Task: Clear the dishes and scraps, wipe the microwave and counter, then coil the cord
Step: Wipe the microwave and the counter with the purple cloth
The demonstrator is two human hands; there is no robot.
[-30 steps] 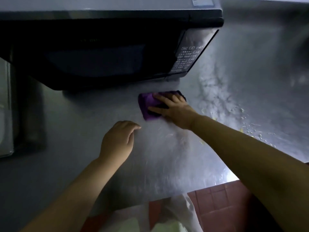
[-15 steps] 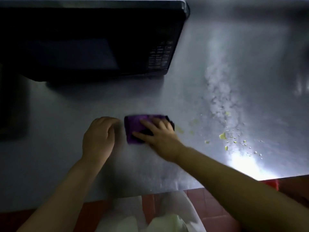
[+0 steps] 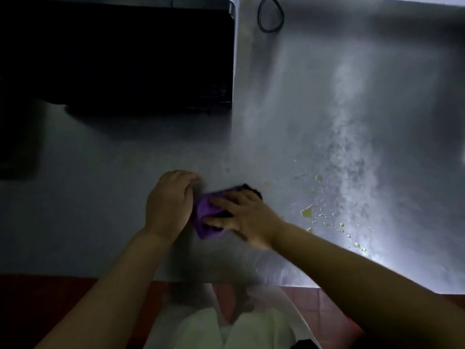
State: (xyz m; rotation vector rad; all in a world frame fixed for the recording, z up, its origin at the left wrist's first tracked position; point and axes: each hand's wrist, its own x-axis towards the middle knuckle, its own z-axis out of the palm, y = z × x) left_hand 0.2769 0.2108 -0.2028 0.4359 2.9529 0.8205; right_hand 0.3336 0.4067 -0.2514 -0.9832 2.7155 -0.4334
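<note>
Right hand (image 3: pixel 245 217) pressing flat, fingers spread, on purple cloth (image 3: pixel 206 217) lying on steel desk (image 3: pixel 100 197) near front edge. Left hand (image 3: pixel 168 202) sitting cupped beside cloth, touching its left edge, fingers curled, not grasping anything I can make out. Yellow-green scraps (image 3: pixel 306 211) lying scattered right of cloth. Black microwave (image 3: pixel 120 54) sitting at back left, cord (image 3: pixel 270 17) looping beside it.

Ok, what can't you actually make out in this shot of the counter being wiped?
- Microwave, head view: front too dark, keypad unreadable.
- Cord: only a loop shows; the top edge cuts it off.
- Purple cloth: motion-blurred, partly under the right hand.
- Left hand: fingertips curl out of sight; contact with the cloth unclear.
- Scraps: too small to identify.
</note>
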